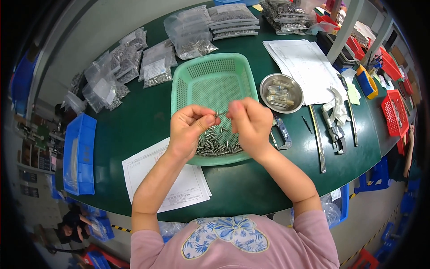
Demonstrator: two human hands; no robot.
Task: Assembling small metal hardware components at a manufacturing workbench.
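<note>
At the centre of the frame the left hand (190,130) and right hand (251,123) pinch one small metal pin (220,114) between their fingertips, each closed on an end of it; it hangs just above the green mesh basket (210,71), over the heap of pins (219,144) at the basket's lower rim; a slip of either pinch would likely drop it into that heap, or over the rim onto the dark green table (134,121), because the piece is so small.
</note>
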